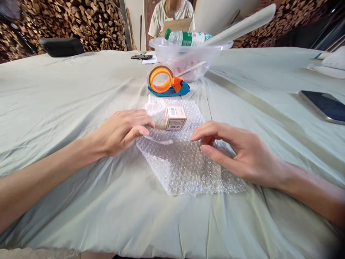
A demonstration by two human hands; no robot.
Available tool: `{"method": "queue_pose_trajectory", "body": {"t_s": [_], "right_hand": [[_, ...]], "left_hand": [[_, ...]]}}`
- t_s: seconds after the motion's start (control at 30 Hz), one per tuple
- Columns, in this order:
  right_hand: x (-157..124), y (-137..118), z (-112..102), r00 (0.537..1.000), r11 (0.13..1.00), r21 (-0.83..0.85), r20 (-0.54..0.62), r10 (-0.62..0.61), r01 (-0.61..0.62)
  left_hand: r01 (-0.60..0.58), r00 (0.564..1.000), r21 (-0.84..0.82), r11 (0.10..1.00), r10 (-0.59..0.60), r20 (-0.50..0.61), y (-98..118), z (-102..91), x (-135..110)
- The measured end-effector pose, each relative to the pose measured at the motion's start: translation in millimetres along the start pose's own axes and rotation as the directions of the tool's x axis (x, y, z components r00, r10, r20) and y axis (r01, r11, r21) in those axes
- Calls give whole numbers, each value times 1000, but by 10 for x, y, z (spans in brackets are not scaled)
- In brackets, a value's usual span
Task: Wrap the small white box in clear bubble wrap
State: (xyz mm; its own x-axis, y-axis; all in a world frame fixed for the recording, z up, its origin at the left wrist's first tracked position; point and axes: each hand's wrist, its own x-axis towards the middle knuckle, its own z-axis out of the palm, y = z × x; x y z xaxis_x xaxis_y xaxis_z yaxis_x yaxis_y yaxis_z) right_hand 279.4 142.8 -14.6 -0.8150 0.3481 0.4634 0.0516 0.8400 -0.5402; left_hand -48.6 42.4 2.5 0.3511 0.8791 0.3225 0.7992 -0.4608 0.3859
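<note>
A small cream box with printed barcodes stands on a sheet of bubble wrap. My left hand is at the left edge of the wrap, fingers stretched toward the box and thumb apart from them. By that thumb, a thin fold of the wrap stands up a little. On the other side, my right hand hovers over or lightly touches the sheet; its fingers are bent, thumb apart, with nothing between them. Just behind the wrap sits a tape dispenser in blue and orange with a roll of tape on it.
Behind the dispenser is a clear plastic basin holding a bottle and a long white roll. A phone lies at right, a black case at far left. A person sits across the cloth-covered table.
</note>
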Motion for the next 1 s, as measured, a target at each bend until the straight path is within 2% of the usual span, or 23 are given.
{"method": "queue_pose_trajectory", "body": {"t_s": [0.1, 0.2, 0.3, 0.37, 0.47, 0.5, 0.57, 0.63, 0.67, 0.73, 0.77, 0.8, 0.87, 1.0], "right_hand": [[2, -120, -12, 983, 989, 25, 106, -151, 149], [24, -326, 34, 917, 959, 64, 281, -283, 276], [56, -503, 100, 848, 934, 69, 399, -348, 351], [72, -557, 127, 814, 921, 42, 453, -363, 387], [72, -533, 140, 789, 912, 51, 484, -379, 407], [64, -506, 140, 798, 914, 88, 460, -390, 396], [43, -442, 133, 861, 921, 165, 327, -390, 354], [35, -389, 110, 946, 943, 160, 94, -310, 293], [45, -370, 92, 971, 965, 113, -36, -235, 238], [112, -340, 48, 968, 995, -22, -229, -103, 101], [169, -321, 29, 964, 997, -79, -263, -47, 27], [236, -297, 16, 967, 992, -123, -256, 0, -32], [379, -227, 23, 983, 982, -162, -170, 68, -96], [571, -58, 148, 993, 977, -180, -51, 108, -115]], "left_hand": [[13, 1000, -25, 1000, -13, -13, -7, 5, -7], [26, 999, -46, 999, -28, -46, -7, 22, -30], [67, 994, -82, 994, -74, -82, 28, 66, -48], [153, 974, -150, 977, -175, -143, 87, 116, -46], [307, 914, -199, 931, -346, -210, 196, 199, -28], [338, 906, -172, 926, -369, -208, 223, 221, -23], [349, 915, -63, 935, -355, -194, 249, 247, -18], [336, 929, 49, 941, -322, -182, 241, 252, -16], [334, 932, 88, 938, -315, -178, 232, 248, -15], [346, 932, 123, 930, -327, -154, 218, 233, -8], [360, 929, 126, 924, -342, -143, 218, 225, -3], [375, 924, 125, 919, -360, -130, 225, 217, 2], [403, 913, 123, 907, -391, -114, 251, 211, 9], [452, 890, 101, 886, -441, -114, 276, 247, -28]]}}
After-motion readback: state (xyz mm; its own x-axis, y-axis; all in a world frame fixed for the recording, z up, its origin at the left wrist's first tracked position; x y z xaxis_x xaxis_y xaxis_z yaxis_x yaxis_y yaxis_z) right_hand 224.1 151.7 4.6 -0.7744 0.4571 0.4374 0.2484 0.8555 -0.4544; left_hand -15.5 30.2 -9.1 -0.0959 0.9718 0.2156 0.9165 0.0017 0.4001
